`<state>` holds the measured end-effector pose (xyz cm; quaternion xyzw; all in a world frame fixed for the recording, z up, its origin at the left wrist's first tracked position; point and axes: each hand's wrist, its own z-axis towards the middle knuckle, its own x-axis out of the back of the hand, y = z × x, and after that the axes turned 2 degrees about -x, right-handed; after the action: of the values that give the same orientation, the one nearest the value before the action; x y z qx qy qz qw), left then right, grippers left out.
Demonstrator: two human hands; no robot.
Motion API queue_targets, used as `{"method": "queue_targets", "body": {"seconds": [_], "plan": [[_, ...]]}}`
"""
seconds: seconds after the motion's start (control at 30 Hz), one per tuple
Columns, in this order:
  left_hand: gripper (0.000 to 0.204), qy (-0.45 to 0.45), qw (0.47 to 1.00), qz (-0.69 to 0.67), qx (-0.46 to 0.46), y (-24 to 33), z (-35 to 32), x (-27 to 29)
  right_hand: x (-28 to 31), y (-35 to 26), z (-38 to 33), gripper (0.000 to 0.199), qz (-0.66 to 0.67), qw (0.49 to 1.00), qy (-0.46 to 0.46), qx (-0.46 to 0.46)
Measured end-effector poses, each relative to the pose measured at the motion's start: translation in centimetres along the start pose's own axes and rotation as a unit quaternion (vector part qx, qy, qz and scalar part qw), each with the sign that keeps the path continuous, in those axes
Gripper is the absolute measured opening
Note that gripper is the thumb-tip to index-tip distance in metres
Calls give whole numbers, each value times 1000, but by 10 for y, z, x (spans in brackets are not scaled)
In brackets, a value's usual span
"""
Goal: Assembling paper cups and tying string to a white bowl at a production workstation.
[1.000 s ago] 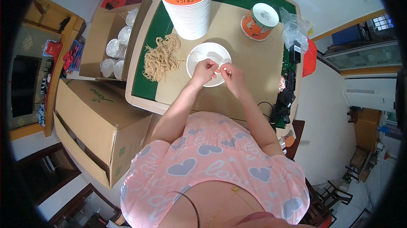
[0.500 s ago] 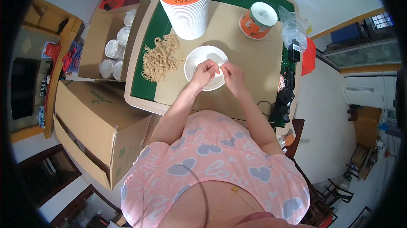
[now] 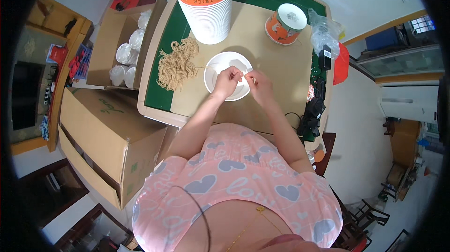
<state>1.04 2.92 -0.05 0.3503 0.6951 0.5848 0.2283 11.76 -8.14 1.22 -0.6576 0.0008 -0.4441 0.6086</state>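
A white paper bucket (image 3: 228, 55) stands in front of me with its round mouth facing up. Over its mouth my left hand (image 3: 228, 83) is closed in a pinch. My right hand (image 3: 260, 88) pinches just beside it, at the bucket's right rim. The two sets of fingertips nearly meet, and whatever small thing is between them is too fine to make out. Left of the bucket lies a loose heap of tan twine (image 3: 177, 64). One strand reaches from the heap toward the bucket's left rim.
Behind stands a tall stack of nested orange-and-white buckets (image 3: 206, 20). An orange and green bucket (image 3: 284, 24) sits upside down at the back right. Clear plastic bags (image 3: 324, 29) and black devices (image 3: 313, 113) line the right edge. Cardboard boxes (image 3: 110, 135) stand left of the table.
My fingertips have shifted slightly at the bucket's right rim, the right fingers curling a little more. Bucket, twine and stack keep their places.
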Motion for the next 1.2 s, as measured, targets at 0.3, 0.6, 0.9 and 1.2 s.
{"method": "queue_targets", "body": {"seconds": [0.3, 0.6, 0.9, 1.2], "plan": [[14, -52, 995, 83, 7, 26, -15, 6, 20, -12, 2, 9, 98, 991, -22, -84], [14, -78, 993, 59, -66, 59, -27, -1, 37, -13, -4, 9, 68, 997, -24, 29], [13, -83, 994, 29, -72, 71, -31, 2, 34, -3, -12, 9, 66, 997, 0, 26], [11, -98, 992, -12, -78, 91, -41, 9, 26, 19, -18, 8, 55, 998, 8, -22]]}}
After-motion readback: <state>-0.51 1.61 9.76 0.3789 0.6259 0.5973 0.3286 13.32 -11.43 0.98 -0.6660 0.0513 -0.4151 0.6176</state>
